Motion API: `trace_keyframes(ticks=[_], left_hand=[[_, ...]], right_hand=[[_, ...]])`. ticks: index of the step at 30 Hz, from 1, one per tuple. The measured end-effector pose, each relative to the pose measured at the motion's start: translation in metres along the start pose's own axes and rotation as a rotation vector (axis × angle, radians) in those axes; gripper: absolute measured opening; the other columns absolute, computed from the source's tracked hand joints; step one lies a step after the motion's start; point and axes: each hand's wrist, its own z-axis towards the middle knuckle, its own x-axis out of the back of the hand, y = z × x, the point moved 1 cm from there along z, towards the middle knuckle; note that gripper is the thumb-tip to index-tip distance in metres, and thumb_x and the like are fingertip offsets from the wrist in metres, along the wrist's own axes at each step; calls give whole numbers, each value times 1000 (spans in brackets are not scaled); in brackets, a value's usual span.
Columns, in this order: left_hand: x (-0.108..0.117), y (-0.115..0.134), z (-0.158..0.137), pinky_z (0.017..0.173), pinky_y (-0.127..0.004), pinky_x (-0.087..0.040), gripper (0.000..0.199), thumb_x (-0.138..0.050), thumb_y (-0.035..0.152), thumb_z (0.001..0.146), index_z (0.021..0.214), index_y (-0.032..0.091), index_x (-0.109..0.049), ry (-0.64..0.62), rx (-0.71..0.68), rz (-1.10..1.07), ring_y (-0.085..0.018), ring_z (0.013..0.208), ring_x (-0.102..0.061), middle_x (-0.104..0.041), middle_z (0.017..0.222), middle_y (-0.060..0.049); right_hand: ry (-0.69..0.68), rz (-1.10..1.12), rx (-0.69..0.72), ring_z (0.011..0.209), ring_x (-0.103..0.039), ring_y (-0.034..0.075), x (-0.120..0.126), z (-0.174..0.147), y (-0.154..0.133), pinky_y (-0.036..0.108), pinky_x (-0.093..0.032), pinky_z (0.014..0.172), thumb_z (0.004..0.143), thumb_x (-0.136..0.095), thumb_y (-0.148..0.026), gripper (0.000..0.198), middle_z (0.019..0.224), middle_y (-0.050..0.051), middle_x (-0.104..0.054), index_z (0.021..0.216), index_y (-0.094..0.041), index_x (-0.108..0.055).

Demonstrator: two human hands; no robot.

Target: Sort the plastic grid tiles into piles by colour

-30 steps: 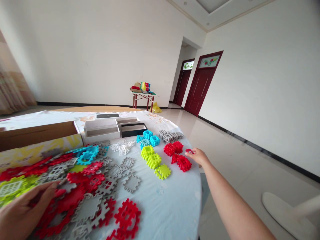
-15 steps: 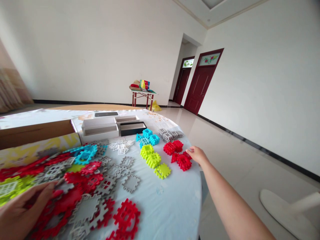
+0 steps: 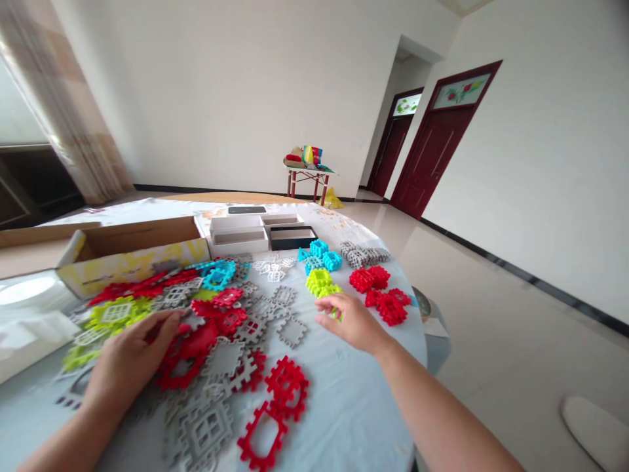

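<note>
My left hand (image 3: 132,351) rests over the mixed pile with its thumb and fingers pinched together. Whatever lies between the fingertips is hidden; red toy building panels (image 3: 199,341) and grey ones (image 3: 223,359) lie beside and beyond it. Over the front of the lime-green panel stack (image 3: 320,282) is my right hand (image 3: 351,321), its fingers bent but apart, with nothing visible in them. It covers part of the green pieces. Red stacks (image 3: 392,307) stand to its right, blue stacks (image 3: 319,252) beyond it, and a grey stack (image 3: 363,254) farther back.
An open cardboard box (image 3: 142,246) stands behind the pile, with small white trays (image 3: 238,239) and a black-rimmed tray (image 3: 293,237) beside it. White panels (image 3: 275,267) lie before the trays. The table's rounded edge (image 3: 423,347) runs along the right. A stool (image 3: 442,334) stands beyond it.
My right hand has moved left from the red stack to the lime-green pieces. My left hand stays at the pile, and the view has swung to the left.
</note>
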Motion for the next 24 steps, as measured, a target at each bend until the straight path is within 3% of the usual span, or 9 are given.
trace_keyframes(ticks=[3,7,10,13,16,20,22,24], left_hand=[[6,9,-4,70,-23,-43,38,-40,47,79,98,23,-62,-26,4,-24,-17,85,-61,-69,92,-1],[7,11,-5,72,-23,-42,39,-39,48,80,99,23,-62,-32,1,-51,-16,86,-61,-68,95,-1],[6,9,-4,73,-23,-42,39,-37,49,80,100,24,-61,-39,-11,-58,-16,86,-60,-68,95,0],[4,7,-2,71,-23,-42,39,-37,48,80,99,25,-62,-37,-7,-40,-16,84,-61,-68,92,-1],[2,5,0,70,-23,-42,40,-36,49,79,99,26,-62,-46,17,-26,-17,82,-61,-68,91,-1],[1,1,1,72,-25,-42,42,-35,51,78,100,27,-61,-58,18,-7,-18,86,-61,-68,95,-1],[-1,-2,1,74,-25,-42,42,-35,52,78,100,28,-60,-59,11,-17,-18,87,-61,-67,96,0],[-2,-4,3,74,-25,-42,42,-35,52,77,101,28,-60,-64,13,-21,-18,88,-60,-67,97,0]], right_hand=[[-239,19,191,90,-57,17,-24,0,-28,30,-46,81,71,-66,-40,38,98,4,-64,105,-22,-62],[-432,28,359,101,-53,19,-39,-3,-40,32,-41,90,65,-70,-44,50,108,3,-61,111,-26,-60],[-518,-2,399,100,-52,21,-45,-6,-37,33,-41,90,62,-72,-44,54,105,3,-61,112,-27,-59],[-579,-42,345,99,-50,21,-51,-6,-30,31,-42,88,56,-75,-46,60,102,4,-58,111,-26,-60],[-467,-69,232,96,-49,19,-58,1,-23,28,-42,84,53,-78,-45,58,98,4,-54,105,-25,-61],[-175,-143,130,82,-53,15,-69,13,-18,26,-43,76,69,-71,-35,23,82,1,-56,84,-20,-62],[-93,-180,174,85,-53,16,-73,14,-17,27,-41,78,75,-65,-33,15,83,2,-58,81,-20,-62],[-117,-182,282,90,-52,16,-76,13,-18,27,-40,83,77,-62,-38,19,87,3,-60,85,-20,-63]])
